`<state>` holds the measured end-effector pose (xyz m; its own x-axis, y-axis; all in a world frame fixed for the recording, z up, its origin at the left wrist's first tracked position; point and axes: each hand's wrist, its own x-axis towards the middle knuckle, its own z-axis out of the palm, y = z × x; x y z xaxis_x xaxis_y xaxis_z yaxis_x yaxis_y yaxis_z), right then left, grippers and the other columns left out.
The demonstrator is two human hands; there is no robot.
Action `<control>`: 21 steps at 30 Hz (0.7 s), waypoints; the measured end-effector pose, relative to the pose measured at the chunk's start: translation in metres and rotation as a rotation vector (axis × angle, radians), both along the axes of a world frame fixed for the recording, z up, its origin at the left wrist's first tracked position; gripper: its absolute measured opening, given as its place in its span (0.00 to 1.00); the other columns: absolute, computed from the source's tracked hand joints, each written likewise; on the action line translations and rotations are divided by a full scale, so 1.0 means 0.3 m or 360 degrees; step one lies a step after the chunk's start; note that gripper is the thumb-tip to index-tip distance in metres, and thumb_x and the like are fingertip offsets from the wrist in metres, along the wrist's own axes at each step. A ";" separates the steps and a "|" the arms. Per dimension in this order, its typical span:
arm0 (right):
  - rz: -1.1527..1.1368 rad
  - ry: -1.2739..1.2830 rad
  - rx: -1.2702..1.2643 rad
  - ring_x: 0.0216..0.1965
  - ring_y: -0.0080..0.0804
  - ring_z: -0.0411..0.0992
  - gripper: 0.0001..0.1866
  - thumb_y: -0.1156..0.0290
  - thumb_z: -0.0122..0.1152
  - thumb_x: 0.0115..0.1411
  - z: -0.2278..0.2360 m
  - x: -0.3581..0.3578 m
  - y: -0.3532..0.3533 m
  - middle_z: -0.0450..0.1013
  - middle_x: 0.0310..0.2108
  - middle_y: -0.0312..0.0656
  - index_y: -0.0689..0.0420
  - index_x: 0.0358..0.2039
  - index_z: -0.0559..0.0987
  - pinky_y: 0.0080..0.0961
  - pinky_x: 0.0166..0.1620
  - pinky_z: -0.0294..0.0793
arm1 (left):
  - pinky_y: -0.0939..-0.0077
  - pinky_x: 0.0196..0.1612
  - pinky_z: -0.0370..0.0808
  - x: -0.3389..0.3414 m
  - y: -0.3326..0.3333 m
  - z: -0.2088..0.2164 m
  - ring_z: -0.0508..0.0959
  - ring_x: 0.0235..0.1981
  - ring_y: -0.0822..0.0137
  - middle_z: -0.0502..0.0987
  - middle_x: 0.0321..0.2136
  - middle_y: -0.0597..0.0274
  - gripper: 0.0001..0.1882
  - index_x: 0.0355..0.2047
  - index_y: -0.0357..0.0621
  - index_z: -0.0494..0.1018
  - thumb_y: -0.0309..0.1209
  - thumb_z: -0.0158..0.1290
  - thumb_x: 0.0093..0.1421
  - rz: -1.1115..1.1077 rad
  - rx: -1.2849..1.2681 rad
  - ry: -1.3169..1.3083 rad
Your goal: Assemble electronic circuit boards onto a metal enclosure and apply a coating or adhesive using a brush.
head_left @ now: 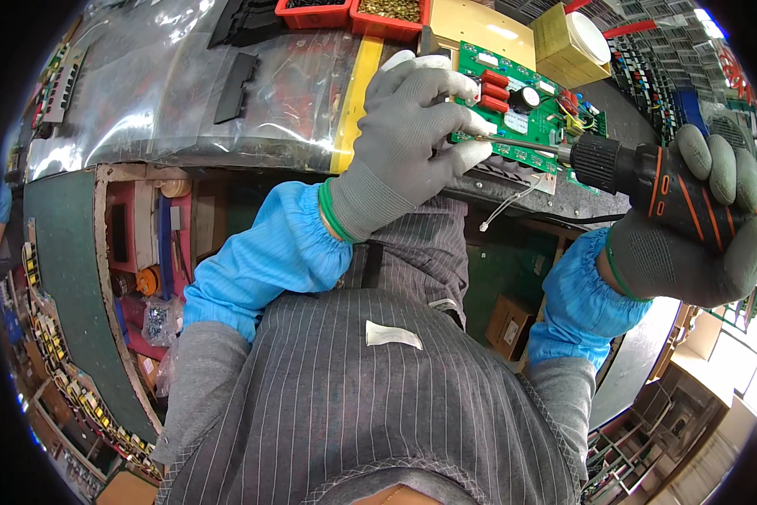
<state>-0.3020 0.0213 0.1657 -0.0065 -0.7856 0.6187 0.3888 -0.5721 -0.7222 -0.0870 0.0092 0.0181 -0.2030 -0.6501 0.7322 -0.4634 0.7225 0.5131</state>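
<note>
My right hand (690, 240), in a grey glove with pale fingertips, is closed round a black and orange power screwdriver (648, 181). The tool lies nearly level, its long thin bit pointing left across a green circuit board (526, 151). At the board's left edge is my left hand (408, 139), gloved the same way. Its thumb and forefinger close in a pinch around the bit's tip; anything small between them is hidden. Red block components (494, 91) and a round black-and-white part (525, 99) stand on the board. A white-plugged cable (509, 204) hangs off the near edge.
Two red bins (389, 17) of small parts stand at the back. A yellow box (569, 46) with a white roll sits behind the board. Clear sheeting (185, 93) covers the bench at left, with a flat black piece (236, 87) on it. Shelves (147, 252) lie under the bench.
</note>
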 end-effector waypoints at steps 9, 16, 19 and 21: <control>0.0114 0.0123 -0.0036 0.35 0.25 0.65 0.24 0.63 0.62 0.53 -0.007 0.018 -0.012 0.65 0.35 0.34 0.56 0.50 0.70 0.34 0.43 0.65 | 0.59 0.50 0.69 0.006 -0.004 0.001 0.75 0.46 0.56 0.76 0.38 0.62 0.10 0.24 0.47 0.79 0.36 0.65 0.43 0.0028 -0.0053 0.0020; 0.0194 0.0225 -0.0069 0.37 0.27 0.67 0.22 0.64 0.61 0.55 -0.013 0.030 -0.031 0.69 0.40 0.36 0.60 0.48 0.71 0.37 0.44 0.67 | 0.60 0.50 0.69 0.022 -0.020 0.002 0.75 0.45 0.56 0.76 0.37 0.63 0.12 0.21 0.46 0.78 0.39 0.67 0.42 0.0021 -0.0113 -0.0001; 0.0233 0.0264 -0.0089 0.38 0.28 0.68 0.21 0.65 0.61 0.56 -0.018 0.036 -0.041 0.70 0.41 0.37 0.61 0.48 0.72 0.38 0.45 0.68 | 0.60 0.50 0.69 0.054 -0.032 -0.010 0.74 0.48 0.57 0.75 0.41 0.61 0.17 0.27 0.45 0.79 0.41 0.69 0.40 -0.0114 -0.0040 -0.0034; 0.0245 0.0278 -0.0100 0.38 0.28 0.68 0.21 0.65 0.61 0.56 -0.022 0.044 -0.053 0.71 0.42 0.37 0.62 0.48 0.72 0.38 0.45 0.69 | 0.60 0.52 0.69 0.080 -0.030 0.005 0.72 0.50 0.56 0.73 0.45 0.59 0.22 0.33 0.46 0.79 0.42 0.70 0.39 -0.0096 0.0087 -0.0018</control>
